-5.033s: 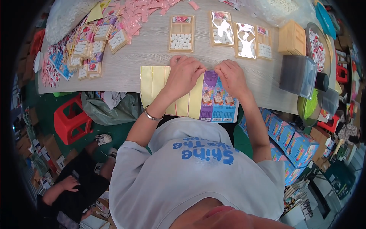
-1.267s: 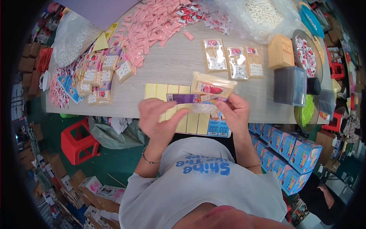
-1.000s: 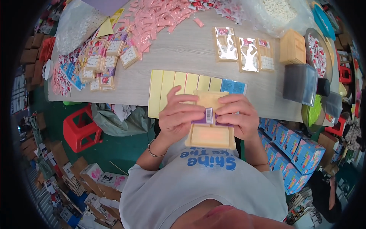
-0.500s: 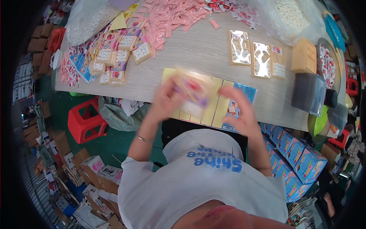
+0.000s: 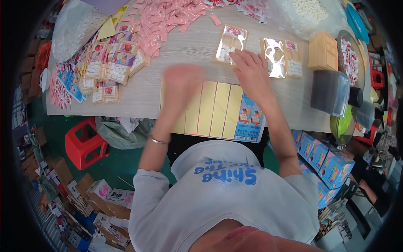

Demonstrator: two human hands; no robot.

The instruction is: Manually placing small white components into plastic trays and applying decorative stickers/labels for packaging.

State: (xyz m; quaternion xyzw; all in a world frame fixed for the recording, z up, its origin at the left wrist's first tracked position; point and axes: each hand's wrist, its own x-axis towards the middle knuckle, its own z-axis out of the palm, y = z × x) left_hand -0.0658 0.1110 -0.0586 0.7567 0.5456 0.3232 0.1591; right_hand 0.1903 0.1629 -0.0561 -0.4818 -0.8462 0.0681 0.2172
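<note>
Clock positions are taken from the centre of the yellow flat card sheet with blue printed strips [image 5: 212, 111], which overhangs the near edge of the grey wood-grain counter [image 5: 187, 52].

- Tray: the beige rectangular tray in clear glossy film, with white pieces inside [image 5: 228, 44], lies flat between 12 and 1 o'clock.
- Right hand [image 5: 252, 73]: partly open, fingertips at the tray's near right corner; no closed grip visible.
- Left hand [image 5: 180, 82]: blurred at 10 to 11 o'clock; opening and contents cannot be determined.

Caution: slick film may cause slippage; a forearm catching the overhang may dislodge the sheet.
</note>
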